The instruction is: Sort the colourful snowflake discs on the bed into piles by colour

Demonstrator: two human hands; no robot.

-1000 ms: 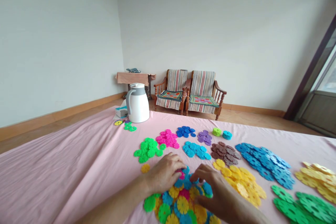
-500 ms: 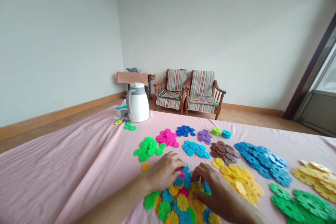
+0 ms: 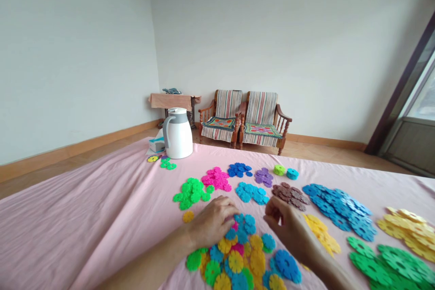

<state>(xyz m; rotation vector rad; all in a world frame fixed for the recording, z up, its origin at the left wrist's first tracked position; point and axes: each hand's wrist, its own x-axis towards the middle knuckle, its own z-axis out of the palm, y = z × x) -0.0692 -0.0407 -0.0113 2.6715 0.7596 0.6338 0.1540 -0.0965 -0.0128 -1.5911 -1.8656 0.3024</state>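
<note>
A mixed pile of flower-shaped plastic discs (image 3: 235,261) in blue, yellow, green and pink lies on the pink cloth in front of me. Over its upper left edge rests my left hand (image 3: 214,219), fingers bent loosely and thumb apart, holding nothing that shows. My right hand (image 3: 287,222) is raised to the right of the pile, between it and a heap of yellow discs (image 3: 322,233) that it partly covers. Its thumb and fingers curl together in a pinch; anything between them is hidden. Just beyond are light blue discs (image 3: 251,193) and brown discs (image 3: 290,195).
Single-colour heaps surround the pile: green discs (image 3: 190,192), pink discs (image 3: 216,178), purple discs (image 3: 263,176), large blue discs (image 3: 340,210) and large green discs (image 3: 397,267). A white jug (image 3: 179,138) stands at the back left. Two wooden chairs (image 3: 261,120) are beyond the table.
My right hand has lifted off the mixed pile and moved right and slightly up, its fingers drawing together. More blue and yellow discs now show there. My left hand has barely moved.
</note>
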